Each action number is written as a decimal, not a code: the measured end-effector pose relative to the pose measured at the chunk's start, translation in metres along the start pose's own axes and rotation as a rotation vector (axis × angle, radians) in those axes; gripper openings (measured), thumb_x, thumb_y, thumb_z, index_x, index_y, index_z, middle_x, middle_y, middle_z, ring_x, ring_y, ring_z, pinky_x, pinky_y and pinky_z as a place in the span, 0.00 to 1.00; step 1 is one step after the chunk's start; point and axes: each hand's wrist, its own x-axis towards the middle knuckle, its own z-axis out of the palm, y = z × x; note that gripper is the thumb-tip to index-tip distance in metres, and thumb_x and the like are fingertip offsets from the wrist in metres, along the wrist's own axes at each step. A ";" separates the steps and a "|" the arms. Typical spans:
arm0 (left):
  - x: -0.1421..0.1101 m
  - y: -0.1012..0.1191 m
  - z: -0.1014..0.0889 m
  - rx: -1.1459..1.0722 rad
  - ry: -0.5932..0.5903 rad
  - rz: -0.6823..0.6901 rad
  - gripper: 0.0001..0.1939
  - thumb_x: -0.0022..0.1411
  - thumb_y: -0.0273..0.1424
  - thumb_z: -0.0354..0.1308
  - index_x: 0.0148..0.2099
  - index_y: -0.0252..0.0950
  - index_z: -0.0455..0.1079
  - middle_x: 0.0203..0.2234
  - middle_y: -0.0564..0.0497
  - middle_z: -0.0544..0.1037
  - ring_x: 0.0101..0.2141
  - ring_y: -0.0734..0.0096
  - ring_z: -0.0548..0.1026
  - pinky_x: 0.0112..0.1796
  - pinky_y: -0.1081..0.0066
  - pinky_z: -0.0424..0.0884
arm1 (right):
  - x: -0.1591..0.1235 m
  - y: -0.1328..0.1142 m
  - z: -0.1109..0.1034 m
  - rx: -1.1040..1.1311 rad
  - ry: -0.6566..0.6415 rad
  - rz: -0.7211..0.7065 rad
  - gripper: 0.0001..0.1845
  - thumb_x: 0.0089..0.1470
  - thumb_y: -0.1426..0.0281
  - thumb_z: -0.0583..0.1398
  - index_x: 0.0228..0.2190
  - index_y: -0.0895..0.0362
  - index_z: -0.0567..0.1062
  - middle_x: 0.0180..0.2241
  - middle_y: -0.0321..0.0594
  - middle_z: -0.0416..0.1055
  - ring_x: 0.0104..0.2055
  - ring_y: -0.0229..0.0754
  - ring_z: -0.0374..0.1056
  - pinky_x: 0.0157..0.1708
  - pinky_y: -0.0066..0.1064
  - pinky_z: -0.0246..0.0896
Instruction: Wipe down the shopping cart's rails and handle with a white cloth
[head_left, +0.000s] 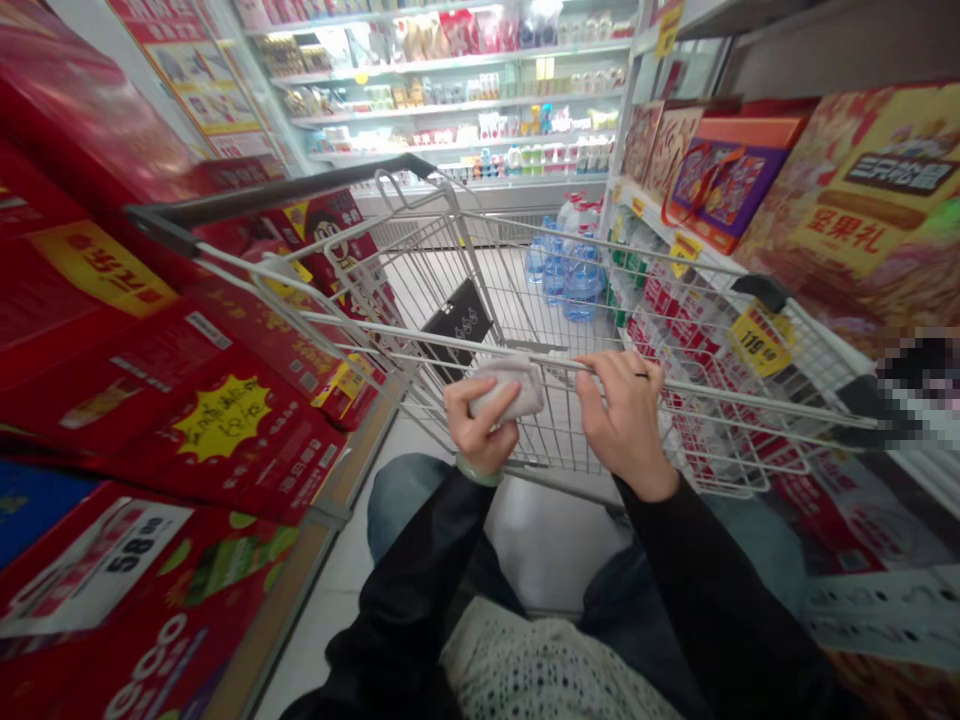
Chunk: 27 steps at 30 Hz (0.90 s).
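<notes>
A wire shopping cart [480, 270] stands in front of me, seen from its near end. My left hand [480, 425] holds a folded pale grey cloth [508, 388] against the cart's near metal rail [697, 385]. A green bangle [478, 471] circles that wrist. My right hand [622, 420] is wrapped around the same rail, to the right of the cloth. A flat black item [456, 325] lies inside the cart, and its exact kind is hard to tell. Both of my sleeves are black.
Stacked red boxes [150, 370] form a wall along the left. Gift boxes [862, 200] and a yellow price tag [761, 340] line the shelving on the right. Bottled water [570, 270] stands ahead, before lit shelves of packaged goods [450, 100]. The floor is pale tile.
</notes>
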 end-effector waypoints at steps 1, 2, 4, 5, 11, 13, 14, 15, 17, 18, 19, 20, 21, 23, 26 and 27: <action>-0.022 0.000 0.002 -0.021 -0.076 0.005 0.28 0.54 0.20 0.59 0.55 0.46 0.81 0.47 0.47 0.73 0.47 0.59 0.74 0.49 0.56 0.75 | -0.002 0.001 0.003 0.004 0.010 -0.002 0.15 0.72 0.65 0.50 0.45 0.50 0.77 0.43 0.39 0.80 0.49 0.49 0.69 0.56 0.47 0.50; -0.046 0.000 0.004 -0.040 -0.149 0.002 0.28 0.53 0.19 0.58 0.53 0.46 0.82 0.45 0.47 0.73 0.46 0.59 0.74 0.47 0.57 0.74 | -0.003 0.004 0.004 0.012 0.016 -0.008 0.15 0.72 0.65 0.50 0.45 0.50 0.77 0.43 0.39 0.79 0.49 0.49 0.69 0.55 0.46 0.50; -0.093 0.004 0.007 -0.063 -0.260 -0.021 0.29 0.50 0.18 0.56 0.50 0.44 0.83 0.42 0.46 0.74 0.42 0.61 0.73 0.43 0.60 0.73 | -0.004 0.008 0.004 0.029 0.019 -0.024 0.16 0.72 0.65 0.49 0.46 0.50 0.77 0.43 0.38 0.79 0.49 0.48 0.70 0.54 0.45 0.49; -0.113 0.006 0.008 -0.067 -0.295 -0.037 0.29 0.48 0.18 0.55 0.49 0.42 0.83 0.40 0.46 0.74 0.40 0.62 0.73 0.41 0.61 0.73 | -0.004 0.010 0.003 0.030 0.019 -0.031 0.16 0.72 0.65 0.50 0.46 0.50 0.77 0.42 0.37 0.79 0.48 0.48 0.70 0.54 0.45 0.49; -0.130 0.014 0.000 -0.068 -0.378 -0.126 0.30 0.49 0.17 0.54 0.52 0.41 0.82 0.40 0.46 0.75 0.42 0.62 0.75 0.43 0.62 0.75 | -0.003 0.014 0.005 0.002 0.037 -0.059 0.16 0.71 0.65 0.50 0.47 0.50 0.78 0.43 0.38 0.80 0.49 0.48 0.70 0.53 0.45 0.49; -0.093 0.008 -0.011 -0.029 -0.273 -0.131 0.30 0.54 0.18 0.56 0.56 0.43 0.81 0.46 0.45 0.76 0.48 0.60 0.75 0.49 0.58 0.75 | -0.005 0.015 0.007 -0.013 0.055 -0.067 0.16 0.71 0.65 0.51 0.47 0.50 0.77 0.43 0.38 0.80 0.49 0.48 0.70 0.54 0.45 0.49; -0.068 0.003 -0.018 0.007 -0.183 -0.121 0.29 0.56 0.18 0.57 0.57 0.44 0.80 0.49 0.45 0.75 0.51 0.59 0.74 0.53 0.56 0.74 | -0.006 0.015 0.008 -0.022 0.063 -0.069 0.16 0.71 0.64 0.51 0.47 0.50 0.77 0.43 0.38 0.80 0.48 0.48 0.70 0.54 0.45 0.50; -0.043 -0.003 -0.024 0.055 -0.067 -0.105 0.27 0.58 0.19 0.58 0.57 0.44 0.79 0.51 0.45 0.74 0.53 0.58 0.74 0.55 0.55 0.73 | -0.007 0.014 0.008 -0.030 0.069 -0.068 0.16 0.71 0.64 0.51 0.47 0.50 0.77 0.43 0.39 0.80 0.48 0.49 0.70 0.53 0.45 0.50; 0.002 -0.014 -0.032 0.148 0.086 -0.095 0.25 0.60 0.22 0.60 0.57 0.43 0.79 0.53 0.45 0.73 0.55 0.57 0.73 0.58 0.54 0.71 | -0.009 0.014 0.006 -0.038 0.072 -0.060 0.16 0.70 0.63 0.51 0.46 0.50 0.77 0.42 0.39 0.80 0.47 0.49 0.70 0.53 0.46 0.50; 0.018 -0.020 -0.035 0.182 0.117 -0.103 0.24 0.60 0.23 0.60 0.57 0.42 0.79 0.53 0.45 0.73 0.55 0.57 0.73 0.58 0.54 0.71 | -0.010 0.014 0.005 -0.037 0.068 -0.058 0.15 0.70 0.63 0.51 0.46 0.50 0.77 0.42 0.39 0.80 0.47 0.49 0.70 0.53 0.46 0.51; 0.027 -0.025 -0.035 0.201 0.118 -0.116 0.23 0.59 0.23 0.60 0.56 0.42 0.79 0.53 0.45 0.73 0.54 0.57 0.74 0.58 0.54 0.71 | -0.010 0.013 0.003 -0.034 0.062 -0.057 0.15 0.69 0.63 0.52 0.46 0.50 0.77 0.42 0.40 0.80 0.47 0.50 0.70 0.53 0.46 0.51; 0.028 -0.028 -0.034 0.203 0.101 -0.130 0.23 0.58 0.23 0.59 0.55 0.42 0.79 0.52 0.45 0.73 0.54 0.57 0.74 0.57 0.54 0.72 | -0.011 0.013 0.002 -0.029 0.055 -0.057 0.15 0.68 0.62 0.52 0.46 0.50 0.77 0.43 0.40 0.80 0.47 0.50 0.71 0.53 0.46 0.51; 0.021 -0.030 -0.032 0.191 0.072 -0.141 0.22 0.57 0.23 0.59 0.53 0.42 0.80 0.51 0.45 0.73 0.53 0.57 0.74 0.56 0.54 0.72 | -0.011 0.013 0.000 -0.024 0.048 -0.060 0.14 0.68 0.62 0.53 0.46 0.50 0.77 0.43 0.40 0.80 0.47 0.50 0.71 0.53 0.46 0.51; -0.013 -0.031 -0.026 0.144 -0.006 -0.171 0.22 0.55 0.22 0.58 0.49 0.43 0.82 0.50 0.45 0.73 0.52 0.56 0.73 0.56 0.52 0.71 | -0.012 0.014 -0.002 -0.016 0.041 -0.071 0.14 0.67 0.61 0.54 0.47 0.50 0.77 0.42 0.40 0.80 0.47 0.50 0.71 0.53 0.46 0.51; -0.093 -0.023 -0.019 0.075 -0.277 -0.262 0.26 0.50 0.18 0.55 0.48 0.42 0.84 0.47 0.44 0.73 0.51 0.54 0.72 0.54 0.49 0.70 | -0.012 0.016 -0.004 0.001 0.037 -0.097 0.14 0.67 0.61 0.54 0.47 0.51 0.77 0.41 0.39 0.79 0.47 0.50 0.71 0.53 0.46 0.50; -0.119 -0.018 -0.019 0.048 -0.399 -0.282 0.29 0.48 0.17 0.55 0.48 0.42 0.84 0.46 0.43 0.73 0.50 0.54 0.72 0.52 0.50 0.71 | -0.012 0.017 -0.004 0.006 0.034 -0.109 0.14 0.67 0.61 0.54 0.48 0.51 0.77 0.40 0.39 0.79 0.46 0.49 0.71 0.53 0.46 0.50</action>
